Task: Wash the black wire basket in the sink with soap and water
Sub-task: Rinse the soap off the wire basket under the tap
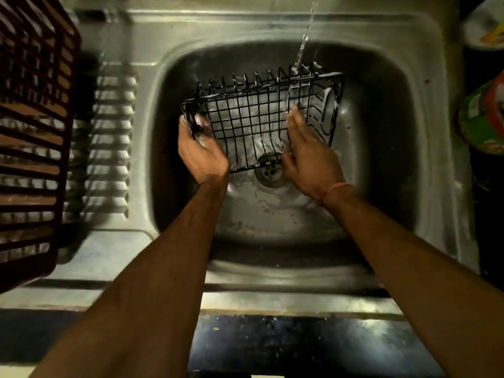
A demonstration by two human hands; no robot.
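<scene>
Black wire basket (261,118) hung tilted over the sink (381,132), long axis running 9 to 3. My left hand (200,151) pinched its 9 o'clock end (nearer one); right hand (305,154) lay flat, fingers together, on the mesh under the water stream (304,39).

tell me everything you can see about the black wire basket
The black wire basket is a rectangular grid of thin dark wire, metal by the look of it, with short prongs along its far rim and soapy foam on several wires. It is held tilted above the sink drain, under the water stream, which hits its right end. The left hand has a grip on its left corner; the right hand lies flat against its right side.
</scene>
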